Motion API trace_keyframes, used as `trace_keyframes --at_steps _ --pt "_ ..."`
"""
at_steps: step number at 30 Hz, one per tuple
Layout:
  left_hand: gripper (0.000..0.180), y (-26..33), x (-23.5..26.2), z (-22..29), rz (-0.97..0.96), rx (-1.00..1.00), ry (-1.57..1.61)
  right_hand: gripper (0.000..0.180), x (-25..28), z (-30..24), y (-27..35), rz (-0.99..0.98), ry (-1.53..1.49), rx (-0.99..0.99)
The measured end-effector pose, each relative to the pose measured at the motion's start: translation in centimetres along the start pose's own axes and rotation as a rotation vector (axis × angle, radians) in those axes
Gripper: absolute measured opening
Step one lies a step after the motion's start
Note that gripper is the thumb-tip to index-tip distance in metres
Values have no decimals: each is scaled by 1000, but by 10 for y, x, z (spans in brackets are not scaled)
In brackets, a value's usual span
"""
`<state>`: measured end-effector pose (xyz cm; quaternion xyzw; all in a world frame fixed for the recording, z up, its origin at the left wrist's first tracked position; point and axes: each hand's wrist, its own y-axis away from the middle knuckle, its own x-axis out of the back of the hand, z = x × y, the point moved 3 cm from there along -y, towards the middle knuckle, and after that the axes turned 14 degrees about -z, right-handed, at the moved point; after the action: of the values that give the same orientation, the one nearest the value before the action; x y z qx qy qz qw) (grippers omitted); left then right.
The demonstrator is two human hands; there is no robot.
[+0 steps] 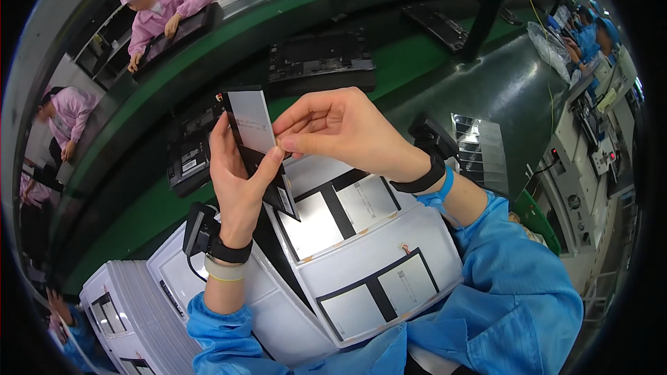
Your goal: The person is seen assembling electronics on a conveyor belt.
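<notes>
Left hand (236,180) is gripping a flat silver battery pack (251,125) upright by its lower edge — probably to keep the face steady while the right hand (333,128) is pinching at its side edge, fingertips closed on something tiny. Two more packs are lying in the white tray (278,319) underneath.
</notes>
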<state>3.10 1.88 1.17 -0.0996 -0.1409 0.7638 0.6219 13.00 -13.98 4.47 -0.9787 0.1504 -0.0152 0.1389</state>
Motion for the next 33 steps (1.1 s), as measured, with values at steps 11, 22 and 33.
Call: trace_keyframes --at_steps 11,22,33 --pt "118 1 5 -7 -15 -43 -145 22 -3 -6 3 42 -28 8" --pt "86 -1 -4 8 -76 -19 53 16 6 6 -2 90 94 -15" --pt "80 5 2 9 122 -90 175 12 -33 -8 8 102 374 155"
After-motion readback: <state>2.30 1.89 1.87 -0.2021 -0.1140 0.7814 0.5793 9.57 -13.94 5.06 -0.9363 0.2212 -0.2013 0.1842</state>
